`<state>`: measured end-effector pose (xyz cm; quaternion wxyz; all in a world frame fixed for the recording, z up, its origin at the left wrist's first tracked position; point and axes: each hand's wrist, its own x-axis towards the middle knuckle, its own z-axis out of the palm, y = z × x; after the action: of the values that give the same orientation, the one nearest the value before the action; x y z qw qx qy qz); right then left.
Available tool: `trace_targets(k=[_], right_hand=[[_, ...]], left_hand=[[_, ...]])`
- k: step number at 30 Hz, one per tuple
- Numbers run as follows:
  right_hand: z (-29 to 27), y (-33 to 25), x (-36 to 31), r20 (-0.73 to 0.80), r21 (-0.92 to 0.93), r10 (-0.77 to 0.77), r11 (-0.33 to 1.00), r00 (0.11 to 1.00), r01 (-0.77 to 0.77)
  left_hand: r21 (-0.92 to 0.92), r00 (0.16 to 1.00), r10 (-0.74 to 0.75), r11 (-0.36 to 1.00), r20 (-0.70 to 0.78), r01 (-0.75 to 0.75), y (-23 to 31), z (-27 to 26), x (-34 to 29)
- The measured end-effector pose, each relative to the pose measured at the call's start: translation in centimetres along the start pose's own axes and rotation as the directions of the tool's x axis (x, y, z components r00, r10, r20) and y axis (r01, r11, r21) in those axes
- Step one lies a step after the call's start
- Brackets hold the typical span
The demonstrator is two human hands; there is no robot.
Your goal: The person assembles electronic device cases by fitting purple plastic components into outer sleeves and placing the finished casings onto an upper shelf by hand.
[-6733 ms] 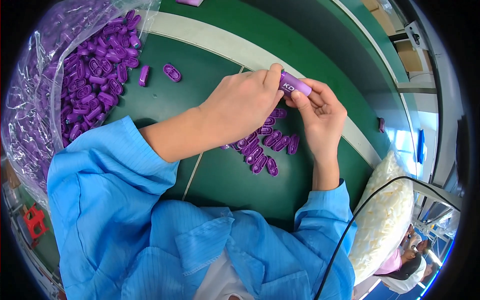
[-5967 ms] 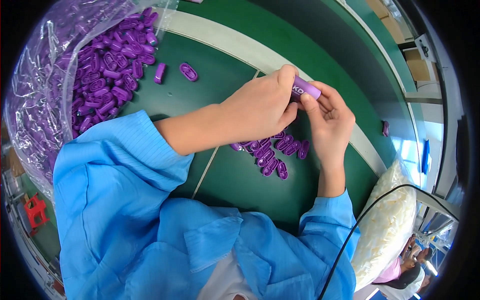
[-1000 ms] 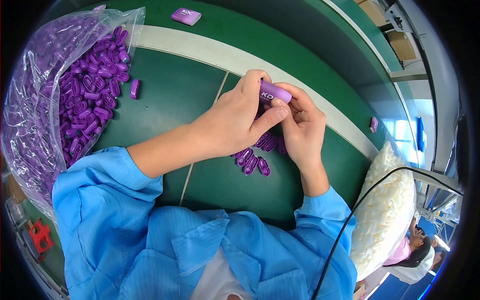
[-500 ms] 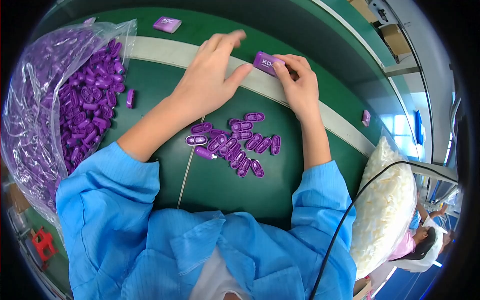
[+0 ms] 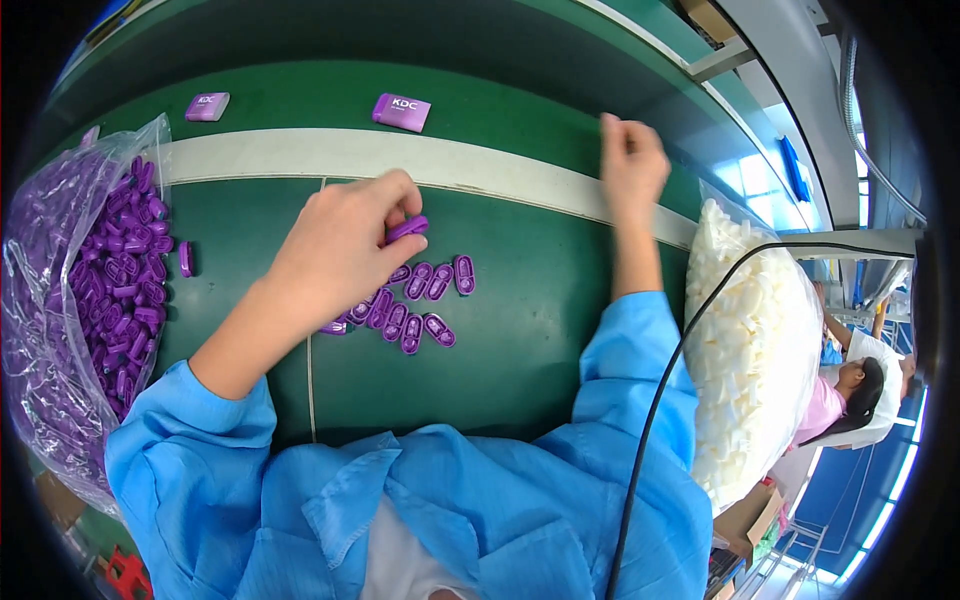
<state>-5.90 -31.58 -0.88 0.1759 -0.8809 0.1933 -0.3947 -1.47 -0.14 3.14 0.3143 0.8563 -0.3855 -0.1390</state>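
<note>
My left hand [image 5: 350, 225] pinches a small purple oval plastic shell [image 5: 408, 229] just above the green table. Beneath and beside that hand lies a loose group of similar purple shells [image 5: 415, 281], several with their hollow side up; the hand covers part of the group. Off to the right, my right hand [image 5: 635, 170] is over the far green strip with its fingers drawn together, slightly blurred. Whatever they hold, if anything, is hidden. A purple rectangular block with white lettering [image 5: 403, 112] lies on the green strip between the hands, and a second such block [image 5: 207, 107] lies farther left.
A clear plastic bag [image 5: 45, 270] full of purple shells stands open at the left, one single shell [image 5: 186, 259] beside it. A pale rail [image 5: 480, 182] crosses the table. At right are a bag of cream-coloured pieces [image 5: 740, 370], a black cable [image 5: 668, 400] and another person [image 5: 845, 395].
The view has shifted rightward. My right hand has let go of the lettered block and moved right along the strip. My left hand has come back toward the shells and taken one.
</note>
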Motion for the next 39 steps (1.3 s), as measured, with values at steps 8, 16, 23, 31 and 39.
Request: trace_targets(k=[8, 16, 23, 31, 39], right_hand=[[-4.0, 8.9, 4.5, 0.37, -0.558, 0.303, 0.828, 0.878, -0.05], [-1.3, -8.3, -0.6, 0.842, 0.474, 0.017, 0.455, 0.539, -0.754], [1.0, -12.8, -5.4, 0.891, 0.438, -0.069, 0.393, 0.449, -0.808], [0.5, -14.0, -6.3, 0.811, 0.546, -0.116, 0.503, 0.573, -0.67], [0.1, -14.2, -6.6, 0.816, 0.535, -0.13, 0.536, 0.563, -0.653]], left_hand=[[-0.676, 0.995, -0.067, 0.73, 0.077, 0.102, -4.1, 0.9, 0.2], [-0.904, 0.994, -0.03, 0.414, 0.105, 0.108, -4.2, 0.6, -0.1], [-0.886, 0.991, -0.13, 0.461, -0.009, 0.052, -4.9, 1.2, 0.1], [-0.795, 0.989, -0.135, 0.606, -0.064, 0.031, -4.6, 1.5, -0.2], [-0.671, 0.979, -0.107, 0.741, -0.174, -0.038, -4.2, 1.1, -0.5]])
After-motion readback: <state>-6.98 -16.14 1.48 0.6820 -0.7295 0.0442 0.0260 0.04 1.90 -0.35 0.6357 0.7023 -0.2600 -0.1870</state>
